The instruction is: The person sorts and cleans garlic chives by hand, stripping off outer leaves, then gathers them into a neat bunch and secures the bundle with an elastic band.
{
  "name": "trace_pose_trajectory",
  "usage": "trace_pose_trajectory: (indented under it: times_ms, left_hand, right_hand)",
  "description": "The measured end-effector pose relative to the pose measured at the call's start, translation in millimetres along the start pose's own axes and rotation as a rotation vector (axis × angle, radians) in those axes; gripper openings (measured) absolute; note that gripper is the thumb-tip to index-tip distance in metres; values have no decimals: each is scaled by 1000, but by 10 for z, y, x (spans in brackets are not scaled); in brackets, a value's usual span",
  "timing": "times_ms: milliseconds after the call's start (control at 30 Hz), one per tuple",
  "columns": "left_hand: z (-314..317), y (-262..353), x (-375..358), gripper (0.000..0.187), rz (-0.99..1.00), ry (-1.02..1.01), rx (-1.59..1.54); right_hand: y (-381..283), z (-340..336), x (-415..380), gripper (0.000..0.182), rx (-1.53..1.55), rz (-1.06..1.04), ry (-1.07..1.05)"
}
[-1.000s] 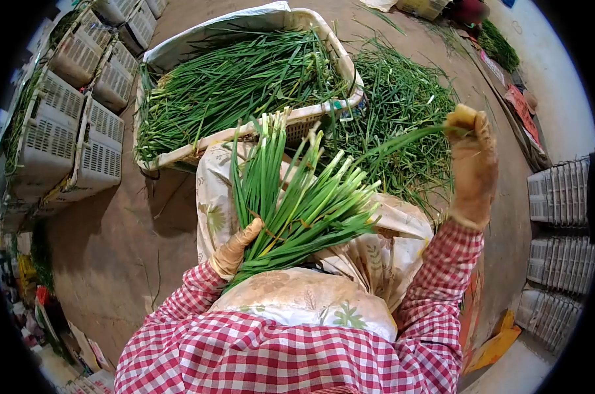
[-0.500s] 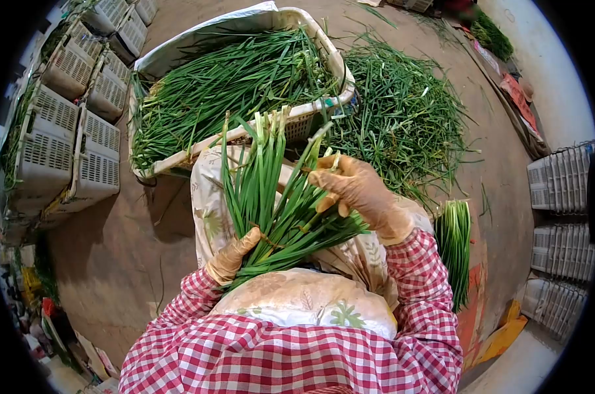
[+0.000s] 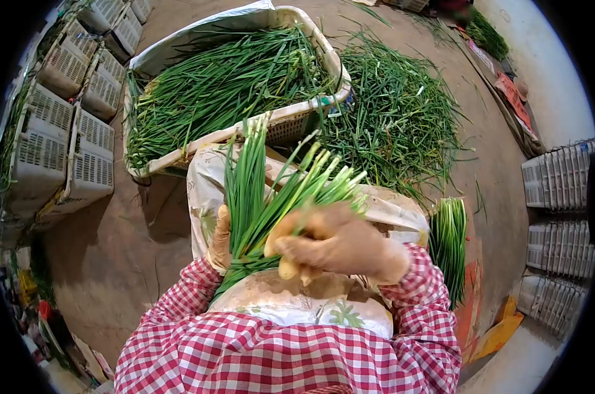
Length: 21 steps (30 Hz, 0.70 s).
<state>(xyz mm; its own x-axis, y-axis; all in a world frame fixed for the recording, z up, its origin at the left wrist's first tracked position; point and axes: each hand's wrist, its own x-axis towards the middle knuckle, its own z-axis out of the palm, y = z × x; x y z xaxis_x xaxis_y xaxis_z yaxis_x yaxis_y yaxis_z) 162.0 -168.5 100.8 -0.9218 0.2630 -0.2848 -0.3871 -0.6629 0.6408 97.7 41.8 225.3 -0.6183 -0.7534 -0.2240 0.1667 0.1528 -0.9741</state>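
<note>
A loose bunch of garlic chives (image 3: pixel 254 197) lies across my lap, pale stem ends pointing up and to the right. My left hand (image 3: pixel 220 241), gloved, wraps the bunch from its left side, thumb up along the leaves. Over the right part of the bunch is my right hand (image 3: pixel 340 244), gloved and blurred by motion. Its fingers are curled together at the chives, with a smeared green strand by the thumb; how many stalks it grips is hidden. The patterned apron (image 3: pixel 284 289) beneath is stained.
Ahead stands a lined plastic crate (image 3: pixel 340 72) full of chives. A heap of loose leaves (image 3: pixel 402 118) covers the floor to its right. A neat chive bundle (image 3: pixel 447 253) is by my right knee. Stacked crates (image 3: pixel 44 141) line the left; more crates (image 3: pixel 560 177) stand along the right wall.
My right hand has moved down and left, from the stem tops to lower across the bunch. The right-hand stems now fan out further right. My left thumb has turned upright.
</note>
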Motion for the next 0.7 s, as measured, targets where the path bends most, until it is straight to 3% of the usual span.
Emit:
trace_pose_trajectory:
  times_ms: [33, 67, 100, 133, 200, 267, 300, 367, 400, 433, 500, 533, 567, 600, 667, 700]
  left_hand:
    - [-6, 30, -23, 89, -30, 3, 55]
    - [-15, 31, -26, 89, -32, 7, 72]
    - [-10, 28, -32, 89, -26, 6, 80]
    - [-6, 27, -23, 90, -22, 2, 77]
    - [-5, 21, -34, 90, -17, -10, 58]
    - [8, 18, -55, 91, -11, -31, 41]
    - [20, 17, -69, 91, -13, -47, 36]
    - [40, 16, -76, 91, -22, -89, 17]
    - [38, 10, -83, 91, -30, -110, 6]
    - [29, -8, -94, 92, -41, -135, -5]
    - [13, -38, -93, 92, -61, -174, -39]
    - [8, -35, -99, 92, -67, -171, -35]
    - [9, -25, -100, 91, -66, -187, -19]
    - [11, -18, -97, 90, -62, -203, -4]
    - [59, -26, -129, 90, -54, -153, -38]
    - [75, -23, -142, 90, -44, -106, -74]
  right_hand:
    - [-132, -44, -39, 22, 185, -18, -27]
    - [-317, -111, -127, 21, 235, -11, 158]
    - [-270, -321, -109, 23, 188, -258, 228]
    - [-342, -471, -198, 24, 130, -389, 445]
    - [-464, -871, -343, 27, 104, -638, 634]
    - [-414, -1356, -353, 35, -141, -721, 1253]
    - [-281, -1582, -375, 35, -144, -720, 1255]
    - [20, -1929, -378, 49, -1318, -9, 1394]
    - [43, -1874, -277, 64, -1069, 370, 1088]
    - [193, -1682, -142, 69, -977, 282, 1015]
    - [288, -1319, 70, 68, -856, 138, 525]
    - [307, -1216, 145, 63, -845, 22, 305]
    - [390, -1176, 198, 54, -768, 57, 178]
    - [396, -1124, 238, 41, -778, 109, 96]
    - [542, -1055, 264, 30, -769, -150, 213]
    - [552, -1048, 278, 22, -939, -356, 291]
